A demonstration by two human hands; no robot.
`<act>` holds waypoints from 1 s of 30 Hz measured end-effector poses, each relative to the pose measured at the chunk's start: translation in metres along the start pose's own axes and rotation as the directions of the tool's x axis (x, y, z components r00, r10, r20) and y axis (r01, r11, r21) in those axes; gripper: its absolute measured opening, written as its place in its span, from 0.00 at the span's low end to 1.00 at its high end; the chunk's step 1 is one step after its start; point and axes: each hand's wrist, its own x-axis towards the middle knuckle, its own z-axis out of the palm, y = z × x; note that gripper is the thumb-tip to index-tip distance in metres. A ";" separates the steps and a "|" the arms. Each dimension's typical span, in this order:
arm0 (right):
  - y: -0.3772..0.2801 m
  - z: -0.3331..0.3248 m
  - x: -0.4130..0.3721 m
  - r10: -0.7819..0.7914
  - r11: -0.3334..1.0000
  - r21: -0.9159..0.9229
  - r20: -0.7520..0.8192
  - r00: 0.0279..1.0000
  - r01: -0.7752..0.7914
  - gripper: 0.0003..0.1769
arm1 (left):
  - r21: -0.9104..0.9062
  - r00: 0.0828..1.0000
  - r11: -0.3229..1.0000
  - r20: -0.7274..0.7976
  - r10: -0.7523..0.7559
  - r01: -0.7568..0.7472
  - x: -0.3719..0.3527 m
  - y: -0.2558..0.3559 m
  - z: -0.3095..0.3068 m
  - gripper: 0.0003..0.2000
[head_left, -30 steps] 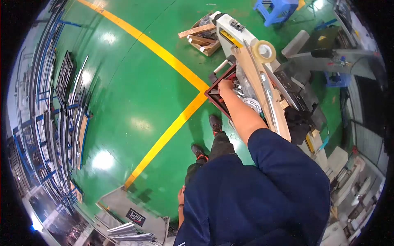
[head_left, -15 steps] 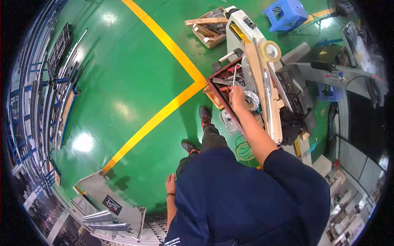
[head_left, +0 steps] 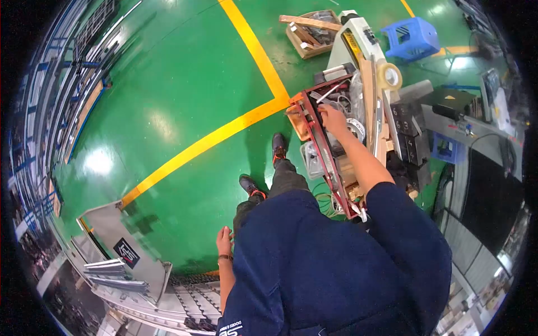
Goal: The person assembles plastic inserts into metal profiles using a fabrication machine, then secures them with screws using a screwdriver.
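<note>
1. The right hand (head_left: pixel 334 119) has moved from the near end of the red box (head_left: pixel 335 175), where it was a second ago, to a spot over the box's loose contents.
2. A thin pale rod (head_left: pixel 333 92) stood nearly in line with the forearm half a second ago; now it slants across the box, its lower end just beside the fingertips. Whether the hand grasps it or has let it go cannot be told, as the hand's back hides the grip.
3. The rod is the thing nearest this hand, lying over the end of the box away from the person's body.
4. The view has shifted too, and more of the box's long side shows, with an orange bin (head_left: pixel 297 124) and a clear plastic container (head_left: pixel 312 159) beside it on the green floor (head_left: pixel 185 106).
5. The white ring-shaped roll (head_left: pixel 355 130) is near the right wrist; the clear tape roll (head_left: pixel 389 77) is farther off, by a wooden strip (head_left: pixel 367 84).
6. The left hand (head_left: pixel 225 241) hangs by the leg, fingers loosely curled, with nothing visible in it.
7. Judging by this, the work is centred on the box, and the right hand alone is doing it.
</note>
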 end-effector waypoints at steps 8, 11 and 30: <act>0.017 0.008 0.032 0.013 0.895 -0.436 0.230 0.973 0.091 0.21 | 0.113 0.998 0.993 -0.054 0.032 -0.026 -0.016 -0.044 0.000 0.27; 0.020 0.010 0.037 -0.034 0.845 -0.501 0.301 0.953 0.189 0.16 | 0.125 0.999 0.992 -0.038 0.016 -0.011 -0.021 -0.026 0.005 0.27; -0.123 -0.101 -0.023 0.038 0.960 -0.278 -0.013 0.999 -0.041 0.19 | -0.146 0.997 0.987 -0.032 0.065 -0.069 0.041 -0.124 -0.042 0.27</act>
